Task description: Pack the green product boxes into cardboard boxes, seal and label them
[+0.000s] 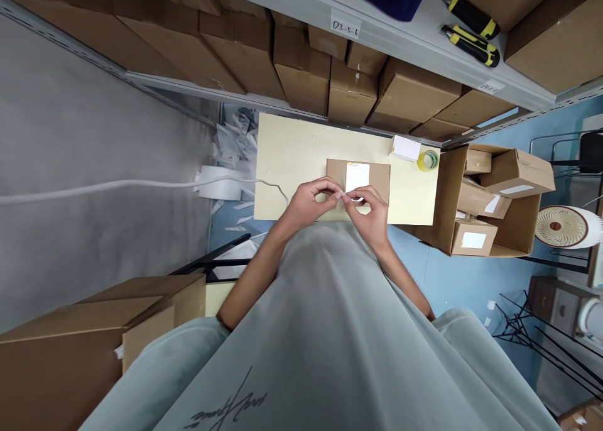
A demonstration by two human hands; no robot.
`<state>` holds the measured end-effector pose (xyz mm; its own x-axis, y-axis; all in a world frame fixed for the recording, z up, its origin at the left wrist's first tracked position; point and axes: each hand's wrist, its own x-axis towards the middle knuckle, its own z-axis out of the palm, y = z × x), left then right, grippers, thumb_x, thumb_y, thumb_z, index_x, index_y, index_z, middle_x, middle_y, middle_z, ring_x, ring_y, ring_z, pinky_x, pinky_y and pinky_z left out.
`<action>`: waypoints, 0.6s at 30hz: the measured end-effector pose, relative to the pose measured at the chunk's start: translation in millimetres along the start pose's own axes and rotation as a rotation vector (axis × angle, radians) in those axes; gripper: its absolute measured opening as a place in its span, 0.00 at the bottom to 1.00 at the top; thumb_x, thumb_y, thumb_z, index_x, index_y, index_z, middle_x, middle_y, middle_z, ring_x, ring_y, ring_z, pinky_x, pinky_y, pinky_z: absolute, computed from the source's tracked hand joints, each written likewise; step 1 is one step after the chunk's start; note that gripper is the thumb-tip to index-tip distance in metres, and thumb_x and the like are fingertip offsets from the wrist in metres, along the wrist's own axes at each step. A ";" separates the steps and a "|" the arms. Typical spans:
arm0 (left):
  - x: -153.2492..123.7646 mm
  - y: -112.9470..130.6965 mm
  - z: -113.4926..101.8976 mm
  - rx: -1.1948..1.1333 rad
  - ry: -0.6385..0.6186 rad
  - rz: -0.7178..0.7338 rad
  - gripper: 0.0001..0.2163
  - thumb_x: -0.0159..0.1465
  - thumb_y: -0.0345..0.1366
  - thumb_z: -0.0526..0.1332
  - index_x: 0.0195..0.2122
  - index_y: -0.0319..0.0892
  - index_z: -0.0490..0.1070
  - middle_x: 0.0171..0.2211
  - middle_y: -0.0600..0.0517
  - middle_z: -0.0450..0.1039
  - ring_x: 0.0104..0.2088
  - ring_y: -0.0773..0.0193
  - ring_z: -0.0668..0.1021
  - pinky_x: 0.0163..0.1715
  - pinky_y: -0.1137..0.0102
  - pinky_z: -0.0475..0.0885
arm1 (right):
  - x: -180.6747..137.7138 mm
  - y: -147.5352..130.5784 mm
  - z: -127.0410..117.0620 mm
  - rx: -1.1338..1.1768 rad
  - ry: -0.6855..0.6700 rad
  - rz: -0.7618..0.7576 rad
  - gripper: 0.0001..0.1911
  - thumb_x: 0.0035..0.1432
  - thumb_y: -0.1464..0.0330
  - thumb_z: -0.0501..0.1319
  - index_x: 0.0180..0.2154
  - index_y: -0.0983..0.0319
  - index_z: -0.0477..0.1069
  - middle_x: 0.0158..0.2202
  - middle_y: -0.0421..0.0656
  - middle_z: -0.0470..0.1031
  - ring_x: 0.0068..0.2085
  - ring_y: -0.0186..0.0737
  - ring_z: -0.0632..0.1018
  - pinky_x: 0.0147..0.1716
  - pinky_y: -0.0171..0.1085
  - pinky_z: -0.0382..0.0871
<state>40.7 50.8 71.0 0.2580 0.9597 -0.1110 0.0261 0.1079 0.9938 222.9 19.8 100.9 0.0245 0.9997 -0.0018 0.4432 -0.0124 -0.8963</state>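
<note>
A small brown cardboard box (pixel 377 174) with a white label (pixel 357 176) on top lies on a pale yellow table (pixel 292 161). My left hand (pixel 313 203) and my right hand (pixel 372 212) meet just over the box's near edge. Both pinch a small white strip (pixel 354 198), perhaps a label backing, between their fingertips. My grey shirt hides the table's near edge.
A small white box (pixel 405 147) and a roll of yellowish tape (pixel 428 160) sit at the table's far right. An open carton (pixel 490 198) of small boxes stands to the right, white paper scraps (pixel 235 142) to the left, stacked cartons (pixel 301 66) on shelves behind, a fan (pixel 568 227) far right.
</note>
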 end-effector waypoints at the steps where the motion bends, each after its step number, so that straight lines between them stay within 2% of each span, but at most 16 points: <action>1: 0.0 -0.3 -0.4 -0.001 0.003 -0.002 0.08 0.67 0.43 0.70 0.35 0.44 0.81 0.38 0.48 0.82 0.40 0.60 0.82 0.46 0.64 0.78 | 0.4 -0.5 0.3 0.006 -0.003 0.022 0.11 0.70 0.56 0.68 0.37 0.54 0.82 0.39 0.44 0.83 0.45 0.46 0.81 0.43 0.44 0.79; 10: -1.2 -12.1 -7.7 -0.083 0.125 -0.102 0.12 0.59 0.47 0.73 0.31 0.45 0.78 0.36 0.48 0.82 0.39 0.58 0.82 0.46 0.63 0.80 | 4.3 6.8 3.3 0.204 0.010 0.224 0.13 0.63 0.53 0.71 0.34 0.55 0.79 0.39 0.43 0.82 0.44 0.45 0.80 0.43 0.43 0.76; 14: -1.2 -20.8 -14.7 -0.167 0.262 -0.190 0.12 0.58 0.46 0.73 0.32 0.44 0.78 0.34 0.50 0.80 0.37 0.60 0.81 0.43 0.64 0.80 | 6.0 10.1 1.5 0.244 0.035 0.274 0.11 0.63 0.55 0.69 0.35 0.55 0.79 0.39 0.43 0.82 0.43 0.45 0.81 0.43 0.42 0.75; 18: 1.1 -35.6 -21.8 -0.260 0.456 -0.273 0.10 0.58 0.45 0.70 0.34 0.44 0.76 0.33 0.52 0.77 0.34 0.64 0.80 0.39 0.67 0.79 | 8.7 10.8 -0.4 0.274 0.064 0.319 0.11 0.63 0.55 0.70 0.35 0.55 0.80 0.39 0.43 0.82 0.42 0.44 0.80 0.44 0.43 0.75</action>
<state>19.0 53.7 35.4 -0.1676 0.8967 -0.4096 -0.2193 0.3712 0.9023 228.3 28.4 91.4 0.1812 0.9432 -0.2785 0.1497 -0.3063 -0.9401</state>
